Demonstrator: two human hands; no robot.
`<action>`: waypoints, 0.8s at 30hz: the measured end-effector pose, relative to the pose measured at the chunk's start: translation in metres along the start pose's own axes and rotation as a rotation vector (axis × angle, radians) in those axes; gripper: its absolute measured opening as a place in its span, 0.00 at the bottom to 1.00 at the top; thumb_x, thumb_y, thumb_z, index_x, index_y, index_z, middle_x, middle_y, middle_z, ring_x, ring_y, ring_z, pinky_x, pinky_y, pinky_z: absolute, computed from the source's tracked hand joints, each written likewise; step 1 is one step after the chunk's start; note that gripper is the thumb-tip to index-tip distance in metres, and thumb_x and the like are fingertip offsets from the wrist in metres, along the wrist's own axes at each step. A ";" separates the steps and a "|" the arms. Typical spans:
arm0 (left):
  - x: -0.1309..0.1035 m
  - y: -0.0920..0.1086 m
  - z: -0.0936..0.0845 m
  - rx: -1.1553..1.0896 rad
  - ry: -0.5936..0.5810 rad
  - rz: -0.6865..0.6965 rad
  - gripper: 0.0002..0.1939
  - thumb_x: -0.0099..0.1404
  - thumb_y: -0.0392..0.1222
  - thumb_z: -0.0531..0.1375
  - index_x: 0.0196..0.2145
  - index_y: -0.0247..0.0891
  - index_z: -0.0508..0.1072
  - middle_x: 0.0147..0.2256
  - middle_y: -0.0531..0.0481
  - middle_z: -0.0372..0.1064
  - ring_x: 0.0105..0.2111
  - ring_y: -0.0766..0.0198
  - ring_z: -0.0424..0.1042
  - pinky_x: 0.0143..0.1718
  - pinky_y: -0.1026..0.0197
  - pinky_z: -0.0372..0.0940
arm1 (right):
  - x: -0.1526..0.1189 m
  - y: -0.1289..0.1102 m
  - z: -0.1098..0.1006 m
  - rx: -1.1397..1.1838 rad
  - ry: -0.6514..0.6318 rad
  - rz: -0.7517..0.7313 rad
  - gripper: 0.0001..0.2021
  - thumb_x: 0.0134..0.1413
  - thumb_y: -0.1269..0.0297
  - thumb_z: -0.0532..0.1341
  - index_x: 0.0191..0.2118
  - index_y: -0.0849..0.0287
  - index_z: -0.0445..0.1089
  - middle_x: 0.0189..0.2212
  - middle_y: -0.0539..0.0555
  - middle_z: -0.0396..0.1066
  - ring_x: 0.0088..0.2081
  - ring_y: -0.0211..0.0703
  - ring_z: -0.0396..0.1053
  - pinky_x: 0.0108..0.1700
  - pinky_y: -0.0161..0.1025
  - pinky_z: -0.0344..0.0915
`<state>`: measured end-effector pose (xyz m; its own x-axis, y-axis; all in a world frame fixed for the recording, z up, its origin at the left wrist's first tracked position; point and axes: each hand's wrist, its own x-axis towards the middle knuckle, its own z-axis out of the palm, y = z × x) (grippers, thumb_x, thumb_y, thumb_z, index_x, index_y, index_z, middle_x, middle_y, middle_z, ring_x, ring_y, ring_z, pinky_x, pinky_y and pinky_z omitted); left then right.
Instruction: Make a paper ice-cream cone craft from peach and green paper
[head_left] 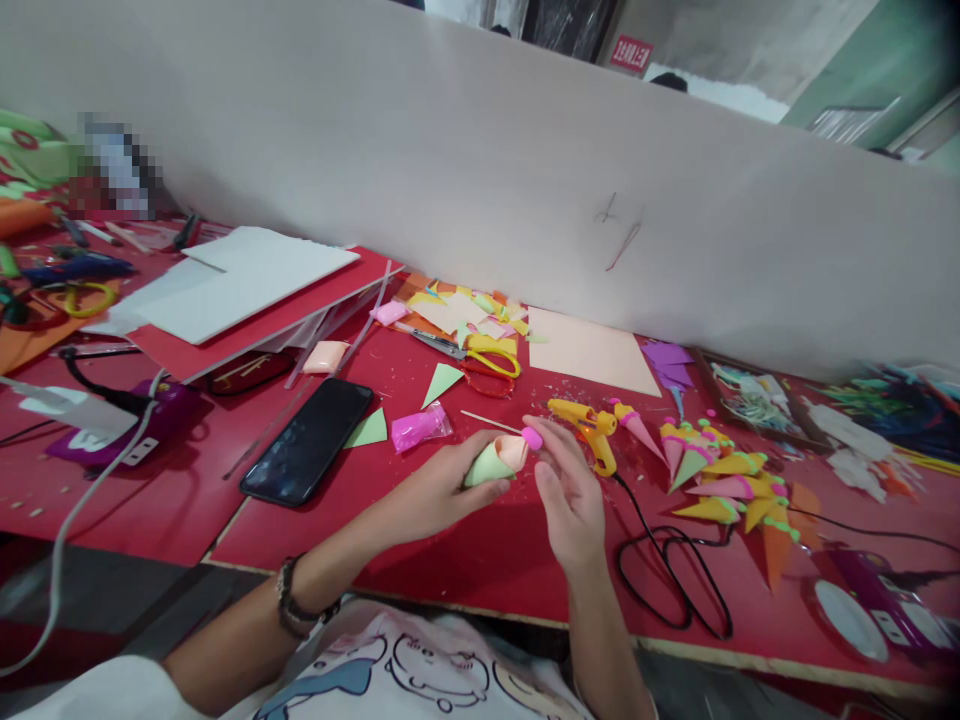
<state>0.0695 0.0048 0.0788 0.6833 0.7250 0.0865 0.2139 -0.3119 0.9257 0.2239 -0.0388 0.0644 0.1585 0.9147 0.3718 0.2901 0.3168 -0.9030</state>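
Observation:
My left hand (442, 485) is closed around a small green paper cone (487, 468), with peach-coloured material showing at its wide end. The fingertips of my right hand (574, 490) are at a small bright pink lump of soft clay (532, 438), right beside the cone's opening. A thin wooden stick (487, 422) shows just above the cone; whether it touches the lump is unclear. Left of my hands lies a pink clay packet (420, 428). Beyond my right hand is a yellow glue gun (589, 425).
A black phone (307, 440), yellow-handled scissors (480, 352) and paper scraps (457, 310) lie on the red table (450, 560). Several finished paper cones (727, 475) are at right, near a looped black cord (675, 580). Purple power strips stand at both sides; a white partition (450, 150) rises behind.

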 end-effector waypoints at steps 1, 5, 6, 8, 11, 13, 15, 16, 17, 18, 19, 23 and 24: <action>0.000 -0.002 0.001 -0.008 0.008 0.005 0.17 0.61 0.40 0.51 0.48 0.38 0.58 0.42 0.48 0.64 0.40 0.63 0.65 0.41 0.62 0.60 | 0.000 0.002 0.002 0.055 -0.003 0.028 0.18 0.53 0.64 0.53 0.51 0.55 0.60 0.51 0.56 0.60 0.52 0.45 0.58 0.51 0.45 0.58; 0.003 -0.013 0.009 -0.034 0.093 0.022 0.24 0.59 0.40 0.53 0.53 0.38 0.52 0.50 0.44 0.57 0.47 0.61 0.61 0.47 0.60 0.57 | -0.001 0.013 0.012 0.257 -0.058 0.196 0.22 0.50 0.63 0.56 0.53 0.56 0.57 0.48 0.57 0.64 0.48 0.44 0.63 0.46 0.41 0.64; 0.003 -0.016 0.011 -0.041 0.104 0.012 0.27 0.58 0.39 0.54 0.54 0.38 0.49 0.51 0.43 0.56 0.48 0.61 0.60 0.47 0.59 0.57 | -0.002 0.017 0.015 0.281 -0.085 0.241 0.20 0.49 0.63 0.57 0.51 0.57 0.59 0.46 0.56 0.66 0.46 0.44 0.65 0.46 0.40 0.64; 0.003 -0.022 0.016 -0.049 0.094 -0.022 0.32 0.57 0.37 0.54 0.57 0.38 0.43 0.51 0.42 0.57 0.47 0.60 0.62 0.46 0.59 0.59 | -0.002 0.024 0.020 0.306 -0.116 0.319 0.18 0.48 0.64 0.58 0.47 0.57 0.62 0.43 0.54 0.68 0.43 0.42 0.67 0.44 0.40 0.65; 0.001 -0.029 0.017 0.013 0.037 -0.069 0.39 0.55 0.38 0.56 0.58 0.38 0.37 0.51 0.41 0.57 0.47 0.58 0.62 0.45 0.57 0.60 | -0.002 0.033 0.024 0.310 -0.071 0.386 0.17 0.47 0.63 0.58 0.46 0.58 0.63 0.43 0.54 0.69 0.42 0.42 0.67 0.44 0.39 0.65; 0.000 -0.035 0.010 0.134 0.028 -0.086 0.40 0.54 0.43 0.57 0.58 0.40 0.39 0.53 0.41 0.55 0.49 0.55 0.59 0.47 0.55 0.58 | -0.001 0.039 0.023 0.294 -0.028 0.407 0.18 0.48 0.63 0.57 0.46 0.59 0.62 0.43 0.55 0.68 0.43 0.42 0.67 0.44 0.40 0.64; 0.000 -0.046 0.000 0.313 0.094 -0.081 0.36 0.55 0.47 0.56 0.57 0.41 0.45 0.54 0.41 0.52 0.52 0.54 0.55 0.49 0.52 0.55 | 0.000 0.046 0.020 0.251 -0.012 0.412 0.19 0.48 0.62 0.57 0.47 0.60 0.61 0.43 0.56 0.68 0.43 0.43 0.67 0.44 0.40 0.64; 0.001 -0.053 -0.006 0.420 0.167 -0.065 0.34 0.56 0.48 0.56 0.57 0.40 0.47 0.55 0.42 0.50 0.54 0.53 0.52 0.51 0.51 0.53 | 0.000 0.049 0.018 0.212 -0.013 0.407 0.20 0.48 0.62 0.57 0.48 0.60 0.60 0.43 0.57 0.68 0.43 0.43 0.67 0.44 0.40 0.64; 0.002 -0.061 -0.011 0.511 0.228 -0.053 0.33 0.56 0.47 0.55 0.56 0.39 0.47 0.54 0.41 0.49 0.54 0.54 0.51 0.51 0.52 0.52 | 0.000 0.052 0.016 0.155 -0.015 0.398 0.21 0.47 0.62 0.57 0.49 0.60 0.59 0.43 0.57 0.68 0.42 0.42 0.67 0.43 0.40 0.64; 0.004 -0.070 -0.016 0.602 0.291 -0.050 0.32 0.57 0.47 0.55 0.56 0.37 0.48 0.53 0.40 0.51 0.53 0.53 0.52 0.51 0.52 0.51 | -0.001 0.056 0.014 0.076 -0.021 0.389 0.22 0.47 0.62 0.57 0.50 0.59 0.58 0.41 0.56 0.69 0.41 0.42 0.67 0.41 0.40 0.65; 0.006 -0.078 -0.020 0.695 0.357 -0.061 0.32 0.56 0.47 0.56 0.55 0.35 0.51 0.52 0.38 0.52 0.52 0.52 0.52 0.52 0.50 0.50 | -0.002 0.059 0.012 -0.023 -0.032 0.382 0.23 0.46 0.62 0.57 0.51 0.59 0.57 0.38 0.55 0.70 0.38 0.42 0.68 0.39 0.39 0.65; 0.013 -0.103 -0.026 0.889 0.403 -0.131 0.28 0.53 0.51 0.58 0.48 0.31 0.59 0.46 0.36 0.57 0.48 0.47 0.56 0.47 0.48 0.53 | -0.006 0.069 0.009 -0.408 -0.107 0.337 0.23 0.47 0.61 0.56 0.51 0.59 0.57 0.25 0.50 0.69 0.25 0.39 0.66 0.29 0.36 0.63; 0.014 -0.106 -0.026 0.896 0.395 -0.136 0.26 0.54 0.51 0.57 0.45 0.32 0.61 0.44 0.37 0.58 0.46 0.48 0.58 0.46 0.49 0.54 | -0.006 0.069 0.008 -0.451 -0.121 0.321 0.23 0.48 0.61 0.56 0.51 0.59 0.56 0.23 0.49 0.68 0.24 0.39 0.66 0.28 0.35 0.62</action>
<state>0.0383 0.0642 -0.0089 0.3662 0.8911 0.2679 0.8340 -0.4420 0.3303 0.2352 -0.0203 -0.0020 0.2039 0.9781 0.0427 0.6239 -0.0962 -0.7755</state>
